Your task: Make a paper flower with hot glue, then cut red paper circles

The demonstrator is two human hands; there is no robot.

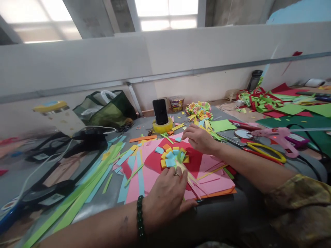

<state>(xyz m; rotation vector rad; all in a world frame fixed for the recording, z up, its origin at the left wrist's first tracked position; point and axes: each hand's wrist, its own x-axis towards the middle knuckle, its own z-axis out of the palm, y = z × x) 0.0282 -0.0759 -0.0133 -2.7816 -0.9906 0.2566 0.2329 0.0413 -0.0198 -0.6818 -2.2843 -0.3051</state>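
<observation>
A paper flower made of looped yellow, blue, orange and green strips (173, 157) lies on a red sheet (152, 160), over pink paper (207, 168). My left hand (167, 189) rests at its lower edge, palm down, with the fingers stretched out and the thumb apart. Pale yellow strips (190, 177) spread from the flower beside that hand. Above and to the right of the flower is my right hand (199, 138), its fingers bent and a little apart. Its fingertips are near a small blue paper piece (178, 139); no object shows in them.
Long green strips (88, 182) cover the left side. Behind the flower, a phone (160, 112) leans on a yellow tape roll (162, 126). Finished-looking paper flowers (199, 110) lie further back. At right are yellow-handled scissors (266, 152) and a pink glue gun (278, 136) with its cord.
</observation>
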